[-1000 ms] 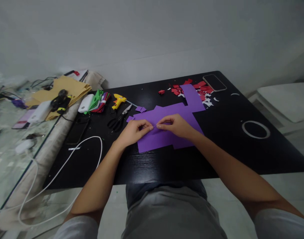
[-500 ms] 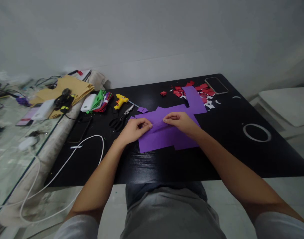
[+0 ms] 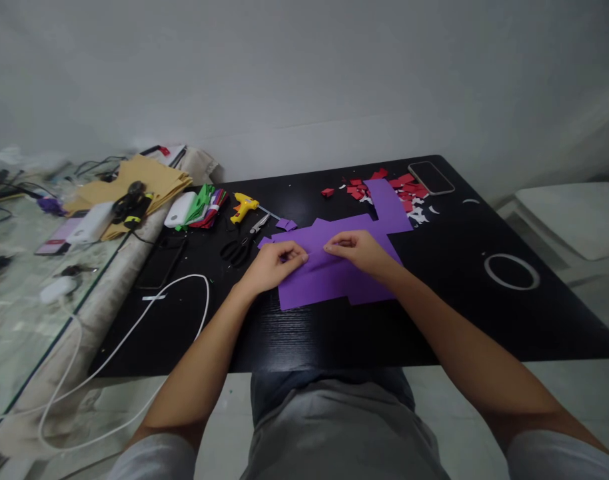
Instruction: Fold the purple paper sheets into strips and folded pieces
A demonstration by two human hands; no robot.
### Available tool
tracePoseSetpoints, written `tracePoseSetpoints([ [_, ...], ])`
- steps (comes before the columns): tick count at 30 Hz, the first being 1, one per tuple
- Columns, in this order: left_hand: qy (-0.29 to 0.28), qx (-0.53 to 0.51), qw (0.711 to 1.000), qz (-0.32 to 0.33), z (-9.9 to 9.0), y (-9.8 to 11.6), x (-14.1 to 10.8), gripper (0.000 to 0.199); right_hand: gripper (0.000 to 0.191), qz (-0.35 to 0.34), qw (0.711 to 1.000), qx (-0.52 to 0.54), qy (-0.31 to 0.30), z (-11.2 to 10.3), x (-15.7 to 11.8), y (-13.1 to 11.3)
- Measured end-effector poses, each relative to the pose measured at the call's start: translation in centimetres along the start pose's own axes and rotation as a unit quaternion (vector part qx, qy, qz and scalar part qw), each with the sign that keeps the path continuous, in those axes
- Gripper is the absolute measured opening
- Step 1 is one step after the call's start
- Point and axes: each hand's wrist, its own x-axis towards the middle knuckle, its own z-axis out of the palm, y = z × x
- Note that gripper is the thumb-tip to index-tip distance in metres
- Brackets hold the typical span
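Purple paper sheets point(image 3: 314, 290) lie overlapped on the black table in front of me. My left hand point(image 3: 279, 265) is over their left part, thumb and fingers closed in a pinch on purple paper. My right hand point(image 3: 357, 252) pinches purple paper too, a short way to the right. Between the two pinches runs a faint raised edge, purple on purple, so the shape of the held piece is hard to make out. Another purple sheet point(image 3: 388, 205) reaches back to the right over red and white scraps.
Scissors point(image 3: 244, 241), a yellow glue gun point(image 3: 243, 207) and small purple pieces point(image 3: 286, 225) are behind my left hand. Red scraps point(image 3: 409, 187), a phone point(image 3: 431, 177) and a white ring point(image 3: 512, 271) lie right. A white cable point(image 3: 207, 300) loops at left, beside another phone point(image 3: 160, 263).
Both hands keep their pinch and have barely moved; the right fingertips are slightly further left. The whole view has shifted a little.
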Motion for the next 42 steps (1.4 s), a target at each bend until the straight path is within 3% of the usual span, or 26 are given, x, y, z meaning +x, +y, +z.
tracePoseSetpoints([
  [7,0.090,-0.044,0.994,-0.035,0.7,-0.7,0.4,0.028,0.039,0.051,0.978,0.179,0.091,0.3,0.5,-0.2],
  [13,0.134,-0.173,0.974,-0.051,1.7,-0.1,0.6,0.033,0.042,0.057,0.977,0.202,-0.037,2.8,-0.6,0.0],
  [16,0.130,-0.209,0.967,-0.064,2.3,0.1,0.6,0.033,0.040,0.044,0.975,0.217,-0.030,3.5,-1.1,0.1],
  [23,0.052,-0.261,0.957,-0.112,2.7,0.0,0.5,0.032,0.043,0.056,0.977,0.189,0.077,3.3,-0.8,0.4],
  [42,0.103,-0.245,0.963,-0.043,2.7,-0.4,0.5,0.029,0.036,0.035,0.983,0.175,0.030,3.0,-1.0,0.2],
])
